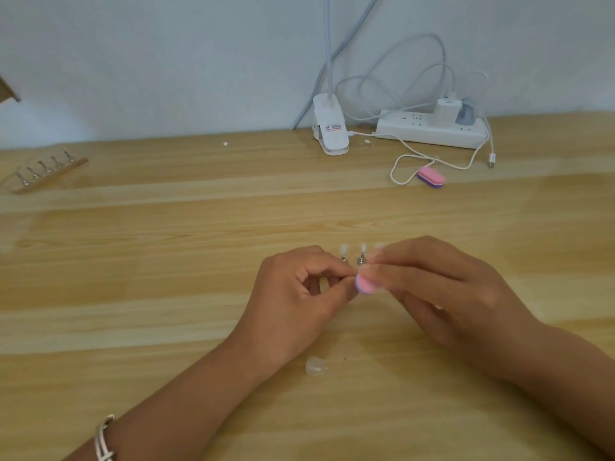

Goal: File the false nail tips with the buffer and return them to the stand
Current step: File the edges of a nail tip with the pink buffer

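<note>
A person's right hand (442, 287) grips a pink buffer (366, 285) low over a wooden counter (166, 294), its end meeting what the left hand (293, 301) pinches, apparently a false nail tip, though blur hides it. Just behind the buffer, upright tips (362, 250) sit on their stand (361, 261). One clear loose tip (316, 366) lies nearer the person than the buffer. Filing seems midway; this tip is not yet returned
</note>
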Demonstrator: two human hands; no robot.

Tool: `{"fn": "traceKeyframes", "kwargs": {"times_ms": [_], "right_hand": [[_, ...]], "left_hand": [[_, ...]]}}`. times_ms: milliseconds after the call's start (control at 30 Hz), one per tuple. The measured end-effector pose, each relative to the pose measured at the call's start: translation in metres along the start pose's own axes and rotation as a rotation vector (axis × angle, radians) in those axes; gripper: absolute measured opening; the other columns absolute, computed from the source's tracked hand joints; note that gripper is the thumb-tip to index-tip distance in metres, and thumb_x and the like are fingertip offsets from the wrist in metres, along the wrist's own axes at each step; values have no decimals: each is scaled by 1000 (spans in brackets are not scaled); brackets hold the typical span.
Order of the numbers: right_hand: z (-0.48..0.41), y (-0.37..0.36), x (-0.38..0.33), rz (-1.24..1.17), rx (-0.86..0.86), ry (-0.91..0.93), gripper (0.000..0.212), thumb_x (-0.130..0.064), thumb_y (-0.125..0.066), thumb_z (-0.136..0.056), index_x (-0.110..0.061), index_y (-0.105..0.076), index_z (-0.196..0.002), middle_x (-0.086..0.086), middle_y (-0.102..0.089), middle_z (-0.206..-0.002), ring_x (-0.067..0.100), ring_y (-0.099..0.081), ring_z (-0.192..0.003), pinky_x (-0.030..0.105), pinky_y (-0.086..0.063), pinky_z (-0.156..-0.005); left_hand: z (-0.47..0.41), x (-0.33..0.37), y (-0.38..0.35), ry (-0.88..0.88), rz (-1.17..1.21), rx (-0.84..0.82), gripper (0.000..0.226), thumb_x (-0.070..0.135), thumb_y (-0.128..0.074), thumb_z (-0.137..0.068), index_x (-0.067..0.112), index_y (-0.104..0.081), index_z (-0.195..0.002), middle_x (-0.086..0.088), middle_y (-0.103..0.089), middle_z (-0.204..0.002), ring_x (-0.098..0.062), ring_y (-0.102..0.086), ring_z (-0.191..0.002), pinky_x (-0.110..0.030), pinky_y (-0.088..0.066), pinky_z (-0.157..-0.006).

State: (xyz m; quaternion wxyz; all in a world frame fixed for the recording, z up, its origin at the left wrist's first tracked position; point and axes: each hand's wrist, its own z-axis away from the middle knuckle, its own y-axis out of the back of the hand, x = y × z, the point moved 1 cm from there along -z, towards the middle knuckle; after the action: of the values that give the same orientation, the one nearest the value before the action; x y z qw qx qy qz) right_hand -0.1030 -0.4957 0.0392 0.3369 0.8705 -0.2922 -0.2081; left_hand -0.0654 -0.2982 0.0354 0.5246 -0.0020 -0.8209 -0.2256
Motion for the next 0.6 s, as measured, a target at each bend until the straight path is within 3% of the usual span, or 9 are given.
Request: {"fn": "traceKeyframes", "kwargs": {"times_ms": [100, 200, 367, 500, 600], "right_hand": [[0, -5, -5, -24, -18, 29, 22, 1, -59, -95, -5, -76, -109, 10, -70, -109, 26, -69, -98, 33, -55, -84], [0, 5, 7, 15, -8, -46, 26, 8, -63, -89, -3, -75, -110, 11, -70, -109, 25, -70, -96, 30, -53, -85], [0, -6, -7, -36, 0, 17, 22, 2, -60, -95, -4, -75, -109, 11, -70, -109, 25, -69, -99, 33, -54, -86], [0, 3, 8, -30, 9, -68, 27, 9, -65, -87, -1, -74, -111, 11, -70, -109, 23, -69, -98, 35, -54, -84], [0, -6, -5, -79, 14, -27, 24, 7, -64, -91, -3, -75, -110, 10, -69, -110, 23, -68, -101, 34, -54, -86]], "left_hand": [[0, 0, 1, -4, 14, -7, 3, 22, -77, -77, 19, -77, -79, 9, -63, -66, -1, -42, -44, -10, -31, -47], [0, 0, 0, -6, -6, -3, 4, 14, -80, -78, 18, -77, -78, 10, -62, -66, -1, -41, -45, -10, -32, -48], [0, -1, 1, -14, -11, -7, 1, 22, -77, -77, 22, -77, -77, 13, -61, -65, -1, -44, -46, -10, -32, -48], [0, -1, -1, 3, -1, -24, 5, 18, -79, -79, 23, -77, -80, 8, -63, -68, -1, -41, -45, -12, -32, -47], [0, -1, 0, -2, 23, -27, 2, 28, -76, -77, 27, -76, -78, 11, -62, -66, 0, -41, -43, -13, -33, -46]]}}
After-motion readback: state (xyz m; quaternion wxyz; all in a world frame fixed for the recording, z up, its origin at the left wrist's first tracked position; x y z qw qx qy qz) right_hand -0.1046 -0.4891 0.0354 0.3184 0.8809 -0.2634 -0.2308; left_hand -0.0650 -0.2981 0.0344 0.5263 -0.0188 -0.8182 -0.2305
